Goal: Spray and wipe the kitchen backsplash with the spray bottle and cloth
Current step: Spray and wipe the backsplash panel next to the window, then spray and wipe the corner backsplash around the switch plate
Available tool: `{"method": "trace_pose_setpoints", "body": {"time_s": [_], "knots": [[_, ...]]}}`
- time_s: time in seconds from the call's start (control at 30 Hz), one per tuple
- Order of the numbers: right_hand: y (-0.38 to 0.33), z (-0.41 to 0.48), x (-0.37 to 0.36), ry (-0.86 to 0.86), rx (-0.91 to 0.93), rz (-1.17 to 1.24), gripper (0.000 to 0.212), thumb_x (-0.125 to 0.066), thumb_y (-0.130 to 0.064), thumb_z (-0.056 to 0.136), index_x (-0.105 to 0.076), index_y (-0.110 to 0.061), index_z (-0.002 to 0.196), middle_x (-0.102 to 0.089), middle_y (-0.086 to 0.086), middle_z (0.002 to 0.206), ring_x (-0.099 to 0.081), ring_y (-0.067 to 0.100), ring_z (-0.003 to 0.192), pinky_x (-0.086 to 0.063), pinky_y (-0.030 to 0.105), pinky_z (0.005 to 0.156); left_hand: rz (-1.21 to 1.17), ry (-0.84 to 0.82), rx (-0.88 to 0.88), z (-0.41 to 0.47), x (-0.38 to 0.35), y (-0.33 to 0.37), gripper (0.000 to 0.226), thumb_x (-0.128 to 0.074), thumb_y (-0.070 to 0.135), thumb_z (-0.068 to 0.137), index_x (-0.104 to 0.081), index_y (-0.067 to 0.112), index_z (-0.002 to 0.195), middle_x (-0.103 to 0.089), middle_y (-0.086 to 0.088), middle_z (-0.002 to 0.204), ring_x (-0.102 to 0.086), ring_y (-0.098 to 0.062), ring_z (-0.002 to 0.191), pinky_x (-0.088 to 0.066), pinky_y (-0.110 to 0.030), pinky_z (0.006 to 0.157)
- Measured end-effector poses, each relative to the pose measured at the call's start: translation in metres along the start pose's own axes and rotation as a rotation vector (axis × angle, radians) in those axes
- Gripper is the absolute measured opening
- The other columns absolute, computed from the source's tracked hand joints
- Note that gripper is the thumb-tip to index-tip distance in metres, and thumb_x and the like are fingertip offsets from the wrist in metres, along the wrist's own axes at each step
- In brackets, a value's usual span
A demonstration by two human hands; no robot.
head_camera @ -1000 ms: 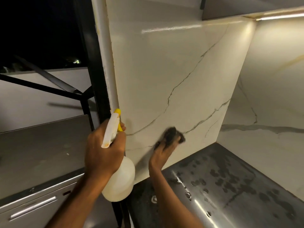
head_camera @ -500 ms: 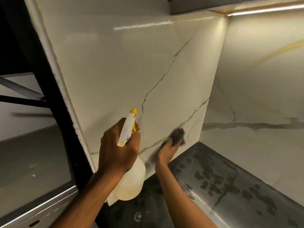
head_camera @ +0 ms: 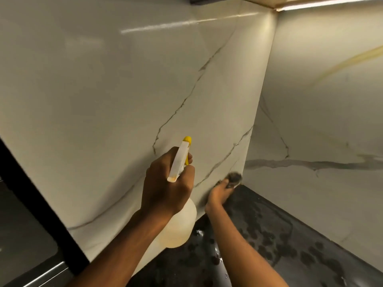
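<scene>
Cloth (head_camera: 234,177) now in corner, R hand (head_camera: 220,190) clutching it, L hand (head_camera: 166,183) clenched round spray bottle (head_camera: 179,222), nozzle up toward backsplash (head_camera: 124,100)

dim warm light | strip light (head_camera: 331,2) top right | glare streak on backsplash (head_camera: 124,90) | wide-angle bending

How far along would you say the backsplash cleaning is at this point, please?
Done: I cannot tell which areas have been wiped; wet drops dot the dark counter. In hand: the left hand holds the spray bottle while the right hand presses the dark cloth low on the backsplash, by the corner. Left: likely the upper panel and the adjoining wall.
</scene>
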State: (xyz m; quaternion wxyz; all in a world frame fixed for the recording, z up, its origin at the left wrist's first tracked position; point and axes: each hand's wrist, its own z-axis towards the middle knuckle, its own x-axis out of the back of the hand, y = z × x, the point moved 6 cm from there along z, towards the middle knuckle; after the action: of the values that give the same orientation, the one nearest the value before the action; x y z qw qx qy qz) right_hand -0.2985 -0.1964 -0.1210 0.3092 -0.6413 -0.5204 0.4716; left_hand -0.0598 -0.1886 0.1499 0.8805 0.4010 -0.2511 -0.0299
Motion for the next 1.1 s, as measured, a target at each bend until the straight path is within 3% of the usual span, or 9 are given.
{"method": "trace_pose_setpoints", "body": {"time_s": [0.1,0.3,0.37,0.5,0.6,0.73,0.83,0.93,1.1], "knots": [[-0.016,0.017,-0.009,-0.011,-0.120,0.076,0.049,-0.038,-0.051,0.103,-0.039,-0.030,0.147,-0.048,0.004,0.148,-0.047,0.031,0.133,-0.036,0.056,0.114,-0.006,-0.026,-0.027,0.006,-0.016,0.003,0.016,-0.053,0.030,0.078,-0.063,0.021,0.086,-0.067,0.003,0.074,-0.064,-0.011,0.066,-0.060,-0.035,0.062],[-0.123,0.017,-0.029,-0.150,0.508,-0.038,0.063,-0.038,-0.056,0.100,-0.028,-0.030,0.157,-0.039,-0.002,0.159,-0.036,0.021,0.146,-0.026,0.044,0.122,-0.017,-0.042,-0.062,0.014,-0.036,0.002,0.010,-0.054,0.033,0.079,-0.059,0.029,0.087,-0.067,0.007,0.077,-0.065,-0.008,0.068,-0.061,-0.027,0.064],[-0.084,0.040,-0.015,-0.119,0.388,-0.094,0.065,-0.035,-0.063,0.099,-0.027,-0.033,0.156,-0.041,0.000,0.157,-0.039,0.025,0.144,-0.028,0.050,0.121,-0.032,-0.040,-0.059,0.015,-0.037,0.002,0.011,-0.054,0.033,0.079,-0.060,0.027,0.086,-0.067,0.006,0.075,-0.065,-0.009,0.065,-0.058,-0.023,0.061],[-0.011,0.050,0.013,-0.086,-0.152,-0.006,0.056,-0.036,-0.053,0.105,-0.025,-0.032,0.156,-0.043,0.007,0.153,-0.044,0.032,0.136,-0.034,0.054,0.115,-0.052,-0.055,-0.048,0.013,-0.039,0.002,0.012,-0.054,0.035,0.078,-0.060,0.028,0.086,-0.067,0.006,0.076,-0.065,-0.011,0.067,-0.060,-0.024,0.063],[-0.018,0.036,0.019,-0.124,-0.255,0.226,0.047,-0.040,-0.047,0.106,-0.042,-0.029,0.149,-0.053,0.007,0.144,-0.052,0.029,0.128,-0.039,0.055,0.113,-0.066,-0.056,-0.059,0.012,-0.038,0.002,0.016,-0.054,0.033,0.078,-0.063,0.022,0.085,-0.068,0.002,0.075,-0.065,-0.013,0.066,-0.061,-0.029,0.061],[-0.051,0.012,0.034,-0.145,-0.367,0.618,0.049,-0.041,-0.046,0.105,-0.055,-0.014,0.140,-0.058,0.013,0.139,-0.053,0.030,0.130,-0.035,0.049,0.118,-0.091,-0.071,-0.074,0.008,-0.037,0.005,0.013,-0.054,0.032,0.078,-0.061,0.024,0.084,-0.069,0.000,0.076,-0.064,-0.012,0.064,-0.055,-0.021,0.057],[-0.087,-0.004,0.048,-0.143,-0.297,0.722,0.053,-0.040,-0.050,0.104,-0.058,-0.011,0.135,-0.062,0.013,0.129,-0.053,0.028,0.129,-0.035,0.043,0.118,-0.142,-0.100,-0.058,0.007,-0.039,0.008,0.017,-0.055,0.033,0.077,-0.064,0.022,0.085,-0.070,-0.001,0.077,-0.065,-0.012,0.064,-0.058,-0.023,0.059],[-0.114,-0.011,0.061,-0.142,-0.165,0.703,0.060,-0.056,-0.058,0.094,-0.057,-0.016,0.137,-0.061,0.011,0.134,-0.054,0.027,0.130,-0.035,0.046,0.118,-0.209,-0.138,-0.017,0.009,-0.045,0.008,0.026,-0.053,0.034,0.076,-0.067,0.019,0.092,-0.070,0.000,0.083,-0.067,-0.017,0.068,-0.065,-0.041,0.062],[-0.174,-0.043,0.107,0.066,0.344,0.379,0.042,-0.061,-0.030,0.099,-0.053,-0.022,0.140,-0.064,0.005,0.133,-0.060,0.021,0.121,-0.045,0.042,0.110,-0.337,-0.195,0.005,0.010,-0.058,0.021,0.030,-0.053,0.036,0.077,-0.066,0.018,0.097,-0.071,-0.005,0.090,-0.067,-0.023,0.073,-0.064,-0.052,0.069]]}}
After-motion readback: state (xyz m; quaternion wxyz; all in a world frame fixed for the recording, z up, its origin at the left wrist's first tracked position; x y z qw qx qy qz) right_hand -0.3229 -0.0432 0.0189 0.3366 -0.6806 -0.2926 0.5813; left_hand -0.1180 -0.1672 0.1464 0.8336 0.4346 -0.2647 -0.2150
